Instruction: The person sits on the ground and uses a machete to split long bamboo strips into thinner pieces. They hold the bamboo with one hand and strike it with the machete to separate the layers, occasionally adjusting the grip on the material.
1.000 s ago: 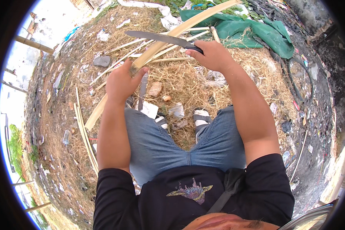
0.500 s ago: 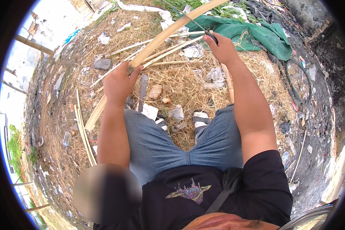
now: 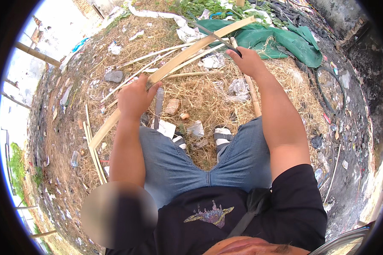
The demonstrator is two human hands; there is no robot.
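My left hand (image 3: 134,97) is closed around a long pale bamboo strip (image 3: 183,59), which slants from beside my left forearm up to the far right. My right hand (image 3: 249,61) grips a knife (image 3: 221,40) by its dark handle, with the long thin blade pointing to the far left. That blade crosses the strip near its far end; whether it touches the wood I cannot tell. Several thinner bamboo strips (image 3: 191,74) lie on the straw beyond my left hand. More narrow strips (image 3: 93,153) rest on the ground left of my left forearm.
Straw (image 3: 200,100) and scraps of litter cover the ground around my feet. A green sheet (image 3: 281,40) lies at the far right, near a black hose (image 3: 323,91). One bamboo pole (image 3: 252,95) reaches toward my right knee. A grey stone (image 3: 113,76) sits left.
The bamboo strip has tilted, its far end swinging down into view and its near end shifting slightly left. My right hand has moved slightly nearer with the knife.
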